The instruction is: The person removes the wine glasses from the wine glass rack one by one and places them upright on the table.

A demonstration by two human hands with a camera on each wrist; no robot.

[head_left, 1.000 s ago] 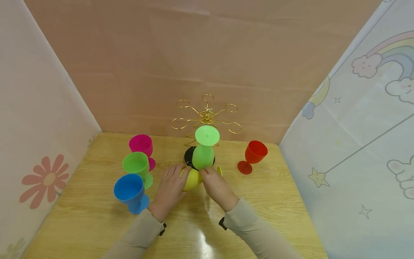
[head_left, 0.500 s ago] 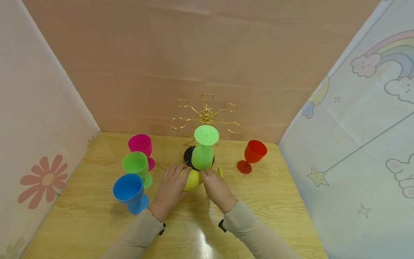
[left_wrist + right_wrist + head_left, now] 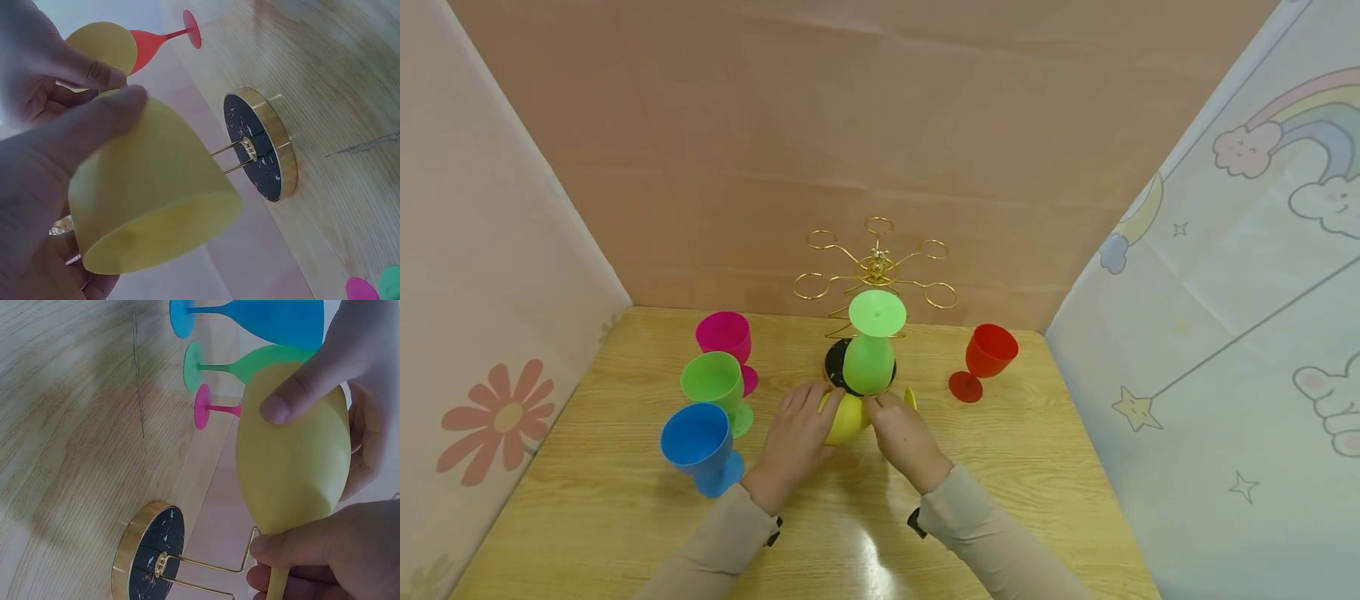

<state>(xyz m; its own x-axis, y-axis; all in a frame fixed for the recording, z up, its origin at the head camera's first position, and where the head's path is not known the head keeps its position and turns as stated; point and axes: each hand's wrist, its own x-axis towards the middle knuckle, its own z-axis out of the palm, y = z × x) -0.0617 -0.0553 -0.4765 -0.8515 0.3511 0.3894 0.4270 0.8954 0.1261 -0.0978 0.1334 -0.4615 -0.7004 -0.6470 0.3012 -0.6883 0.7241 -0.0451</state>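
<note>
Holding steady since the earlier head view, both hands keep the yellow plastic goblet (image 3: 847, 415) low before the gold wire rack (image 3: 876, 275), its stem hidden. Left wrist view: left hand (image 3: 47, 156) wraps the bowl. Right wrist view: right hand (image 3: 325, 553) pinches the stem.

No readable text, label or number anywhere.

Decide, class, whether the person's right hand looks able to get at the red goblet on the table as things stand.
Probably yes, once it lets go. The red goblet stands alone on the table, with bare wood between it and the right hand. But that hand now grips the yellow goblet together with the left hand.
</note>
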